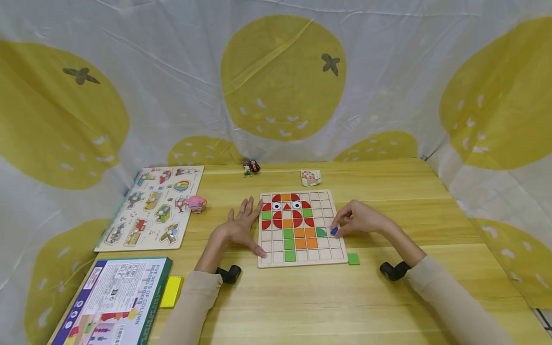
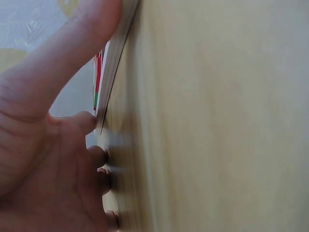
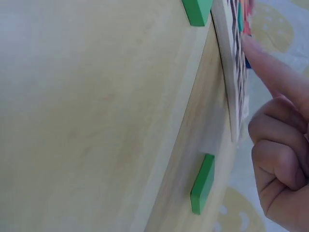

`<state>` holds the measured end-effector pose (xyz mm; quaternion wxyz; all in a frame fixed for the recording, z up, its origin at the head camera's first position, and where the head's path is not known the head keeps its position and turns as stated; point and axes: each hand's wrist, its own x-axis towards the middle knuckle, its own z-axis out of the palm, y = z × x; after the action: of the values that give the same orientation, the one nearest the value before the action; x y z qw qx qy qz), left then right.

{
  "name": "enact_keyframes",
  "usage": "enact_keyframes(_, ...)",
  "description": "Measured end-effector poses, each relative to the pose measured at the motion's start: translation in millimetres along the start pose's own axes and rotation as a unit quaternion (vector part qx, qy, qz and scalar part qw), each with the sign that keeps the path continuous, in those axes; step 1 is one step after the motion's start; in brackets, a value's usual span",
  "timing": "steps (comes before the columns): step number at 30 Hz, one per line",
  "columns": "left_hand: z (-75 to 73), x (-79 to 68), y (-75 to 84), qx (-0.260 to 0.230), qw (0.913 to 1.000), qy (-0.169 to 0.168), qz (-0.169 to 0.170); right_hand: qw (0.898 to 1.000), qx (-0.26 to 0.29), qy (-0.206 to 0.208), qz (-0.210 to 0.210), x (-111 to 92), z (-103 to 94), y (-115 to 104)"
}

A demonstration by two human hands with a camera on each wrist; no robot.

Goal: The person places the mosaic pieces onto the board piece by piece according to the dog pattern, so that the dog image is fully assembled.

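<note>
A wooden grid board [image 1: 329, 256] lies on the table, partly filled with red, orange and green tiles and two eye tiles that form a figure. My left hand [image 1: 241, 227] is spread at its left side, thumb on the lower left corner and fingers beside the left edge. The left wrist view shows that thumb [image 2: 63, 58] along the board's side. Over the right part of the board my right hand [image 1: 360, 218] pinches a small blue tile [image 1: 334, 231] between thumb and fingertip. A green quarter-round piece [image 1: 321, 232] sits in the grid to its left.
A green square tile [image 1: 353, 259] lies off the board's lower right corner. At the back are a pattern card [image 1: 311, 178] and small figurines [image 1: 251, 167]. A picture puzzle [image 1: 155, 206], a pink toy [image 1: 196, 204], a yellow block [image 1: 171, 292] and a box [image 1: 116, 297] are at left.
</note>
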<state>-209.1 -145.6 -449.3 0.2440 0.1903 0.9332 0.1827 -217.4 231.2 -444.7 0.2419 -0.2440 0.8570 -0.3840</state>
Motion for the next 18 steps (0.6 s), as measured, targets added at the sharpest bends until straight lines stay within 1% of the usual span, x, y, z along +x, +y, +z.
enact_keyframes(2, -0.3, 0.2, 0.3, 0.000, 1.0000, 0.000, 0.002, 1.000, 0.014, -0.025, 0.007, 7, 0.0, -2)
enact_keyframes(5, -0.8, 0.1, 1.4, 0.000, 1.0000, 0.001, 0.003, 0.998, 0.036, -0.051, 0.018, 13, -0.7, -1)
enact_keyframes(8, -0.2, 0.4, 1.7, -0.001, 1.0000, 0.001, 0.005, 0.996, 0.049, -0.068, 0.022, 16, -1.1, 0)
enact_keyframes(11, 0.3, 0.5, 2.4, -0.002, 1.0000, 0.000, 0.006, 0.995, 0.056, -0.078, 0.014, 18, -1.0, 3)
enact_keyframes(13, 0.4, 0.5, 2.4, -0.002, 1.0000, 0.001, 0.006, 0.996, 0.060, -0.072, 0.009, 17, -1.1, 4)
enact_keyframes(14, 0.3, 0.4, 2.4, -0.002, 1.0000, 0.002, 0.004, 0.996, 0.058, -0.061, 0.008, 15, -1.9, 5)
enact_keyframes(16, 0.2, 0.3, 2.1, -0.003, 1.0000, 0.003, 0.003, 0.998, 0.055, -0.030, 0.010, 8, -5.4, 9)
enact_keyframes(18, 0.1, 0.1, 1.4, -0.004, 1.0000, 0.003, 0.002, 0.998, 0.053, 0.013, 0.023, -4, -10.8, 14)
